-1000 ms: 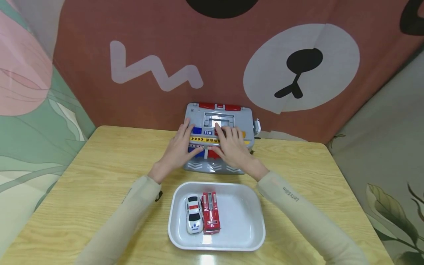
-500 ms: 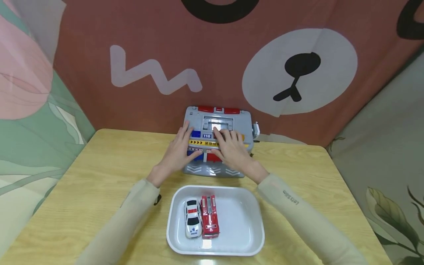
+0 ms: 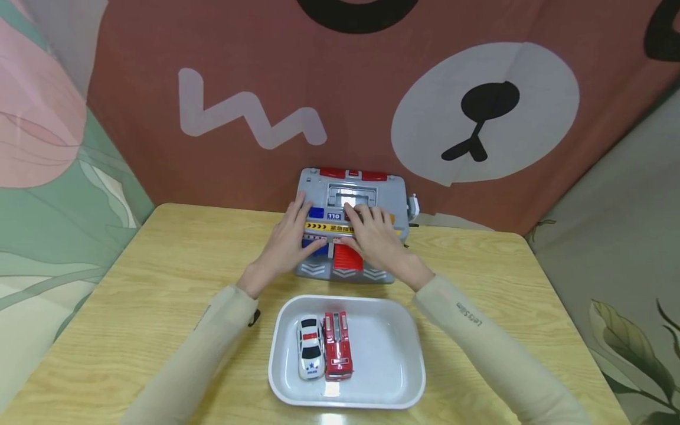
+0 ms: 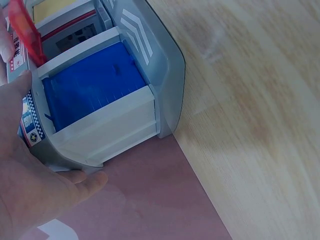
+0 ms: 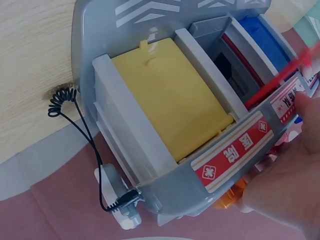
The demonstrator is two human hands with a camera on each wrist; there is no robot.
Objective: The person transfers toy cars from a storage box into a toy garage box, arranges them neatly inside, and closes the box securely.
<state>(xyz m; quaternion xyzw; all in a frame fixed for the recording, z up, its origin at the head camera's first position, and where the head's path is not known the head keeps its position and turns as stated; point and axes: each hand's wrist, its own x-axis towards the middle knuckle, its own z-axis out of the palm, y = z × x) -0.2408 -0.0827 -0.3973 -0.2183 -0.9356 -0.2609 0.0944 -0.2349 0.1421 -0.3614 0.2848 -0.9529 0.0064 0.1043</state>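
A grey toy rescue garage point(image 3: 313, 189) stands at the table's back edge. My left hand point(image 3: 284, 245) grips its left end, fingers on the roof and thumb at the front edge. My right hand point(image 3: 379, 239) holds the roof's right half the same way, its index finger over the row of coloured buttons. The middle red door point(image 3: 347, 257) is swung up, and its bay is exposed in both wrist views. Down in their bays are the blue door point(image 4: 95, 82) and the yellow door point(image 5: 170, 95); my right hand hides the yellow one in the head view.
In front of the garage, a white tray point(image 3: 390, 398) holds a white toy police car point(image 3: 310, 348) beside a red toy fire truck point(image 3: 337, 345). A small handset point(image 5: 117, 197) on a coiled black cord point(image 5: 62, 101) hangs at the garage's side. A bear-print cloth point(image 3: 239, 171) rises behind.
The red door has swung up and outward from its bay since half a second ago. Both hands keep their places on the garage. The tray and vehicles have stayed put.
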